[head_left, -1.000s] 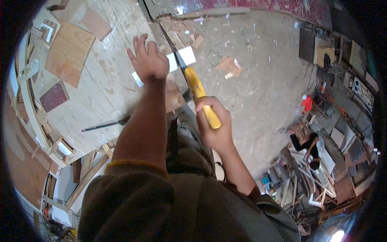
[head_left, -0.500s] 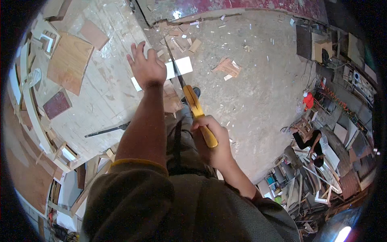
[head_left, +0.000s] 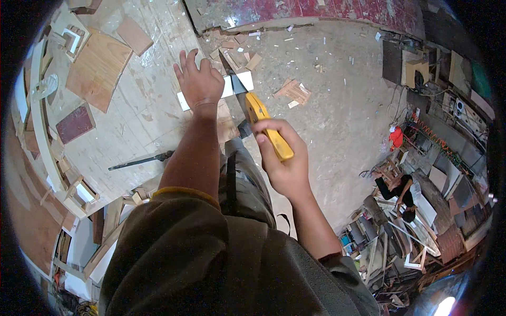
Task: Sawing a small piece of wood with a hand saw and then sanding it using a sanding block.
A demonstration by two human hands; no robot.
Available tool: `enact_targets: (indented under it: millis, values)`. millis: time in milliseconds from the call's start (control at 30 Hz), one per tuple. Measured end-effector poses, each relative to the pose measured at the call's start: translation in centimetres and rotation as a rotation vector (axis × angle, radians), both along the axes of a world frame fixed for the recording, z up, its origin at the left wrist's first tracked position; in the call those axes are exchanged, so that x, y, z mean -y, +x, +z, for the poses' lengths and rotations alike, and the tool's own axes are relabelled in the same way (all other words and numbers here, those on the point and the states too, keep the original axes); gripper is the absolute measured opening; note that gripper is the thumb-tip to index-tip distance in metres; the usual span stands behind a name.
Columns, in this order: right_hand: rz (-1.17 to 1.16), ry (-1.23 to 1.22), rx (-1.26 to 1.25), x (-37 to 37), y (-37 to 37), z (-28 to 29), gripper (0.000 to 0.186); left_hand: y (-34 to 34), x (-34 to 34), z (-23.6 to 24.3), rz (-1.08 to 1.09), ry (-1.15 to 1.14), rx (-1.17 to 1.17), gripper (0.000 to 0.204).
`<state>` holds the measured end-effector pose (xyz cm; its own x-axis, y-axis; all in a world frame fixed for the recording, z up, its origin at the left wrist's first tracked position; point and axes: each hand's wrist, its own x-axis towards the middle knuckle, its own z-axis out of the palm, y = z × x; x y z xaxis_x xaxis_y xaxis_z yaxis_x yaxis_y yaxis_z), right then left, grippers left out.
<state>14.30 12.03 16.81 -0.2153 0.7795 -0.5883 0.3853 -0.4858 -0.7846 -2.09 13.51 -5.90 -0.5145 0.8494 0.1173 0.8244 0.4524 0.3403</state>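
R grip [head_left: 287, 160]: closed round the yellow handle of a saw [head_left: 255, 107], approx. at its rear half; thumb along the side. Blade [head_left: 238, 84] runs up & slightly L from handle, lying across a white strip [head_left: 227, 88] nr its R end.

L grip [head_left: 199, 85]: spread, nothing pinched; fingers [head_left: 192, 60] splayed fwd, palm over mid. part of strip. Contact under palm hidden, can't confirm. Strip shows either side of my hand, L end over the tabletop [head_left: 150, 113], R end out past its edge, above the floor [head_left: 337, 110]. Brown wood piece [head_left: 226, 122] sits just below strip, beside my L forearm.

Tabletop, L side: tan wood panel [head_left: 98, 69], sm. lt-brown board [head_left: 135, 35] nr its upper R corner, maroon piece [head_left: 75, 124] below panel. Long dk tool [head_left: 139, 160] lies L of my L forearm; type unclear.

Floor: wood offcuts [head_left: 294, 92] R of the saw, well apart from it; other scraps scattered abt. Far R: another person [head_left: 405, 192] amid stacked boards & frames, red item [head_left: 395, 138] nearby, too sm. to ID.
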Motion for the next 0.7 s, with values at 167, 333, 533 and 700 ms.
enact_targets:
  millis: [167, 333, 533, 700]
  values:
    - [0.121, 0.159, 0.051, -4.3, -1.1, 0.2, 0.016, -0.2, 0.2, 0.4, -0.003, 0.031, 0.009, 0.016]
    - [0.118, 0.168, 0.118, -7.0, -0.9, 0.4, 0.020, 0.0, 0.0, 0.7, -0.006, 0.031, 0.008, 0.017]
    - [0.147, 0.240, 0.096, -5.9, -2.1, 0.0, 0.022, 0.0, 0.2, 0.4, 0.006, -0.010, 0.005, 0.019]
    - [0.116, 0.250, 0.126, -5.1, -2.3, -0.1, 0.021, -0.2, 0.3, 0.5, -0.006, 0.012, 0.015, 0.017]
